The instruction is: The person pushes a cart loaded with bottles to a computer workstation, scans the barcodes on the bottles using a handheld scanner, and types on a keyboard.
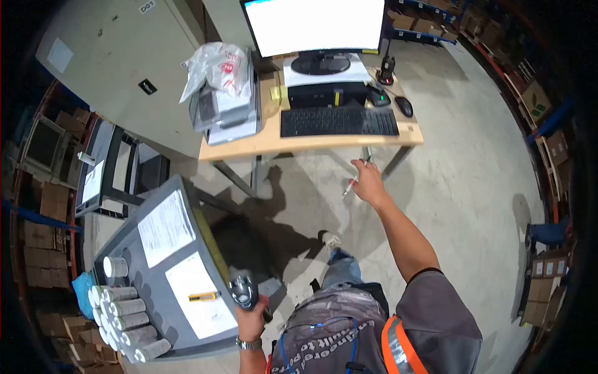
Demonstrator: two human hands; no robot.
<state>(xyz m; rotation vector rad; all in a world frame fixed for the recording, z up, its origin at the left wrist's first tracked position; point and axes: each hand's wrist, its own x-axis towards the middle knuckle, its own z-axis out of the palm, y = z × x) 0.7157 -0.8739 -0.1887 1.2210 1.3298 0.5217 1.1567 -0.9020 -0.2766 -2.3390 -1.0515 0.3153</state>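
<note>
My left hand (252,319), with a metal watch at the wrist, is wrapped round a grey and black handheld barcode scanner (243,290) at the right edge of a grey cart (143,249). On the cart beside it lie paper sheets (202,311), with a yellow box cutter (204,297) on top. My right hand (370,183) is stretched forward below the desk's front edge. Its closed fingers hold a thin pen (349,188) with white and red parts, which points down to the left. Several white cylindrical containers (128,306) lie stacked at the cart's left end; one stands upright.
Ahead is a wooden desk (274,148) with a monitor (316,28), keyboard (339,122), mouse (403,106), two-way radio (387,70) and paper trays under a plastic bag (218,68). A cabinet (118,62) stands left. Racks with cardboard boxes (541,290) line both sides.
</note>
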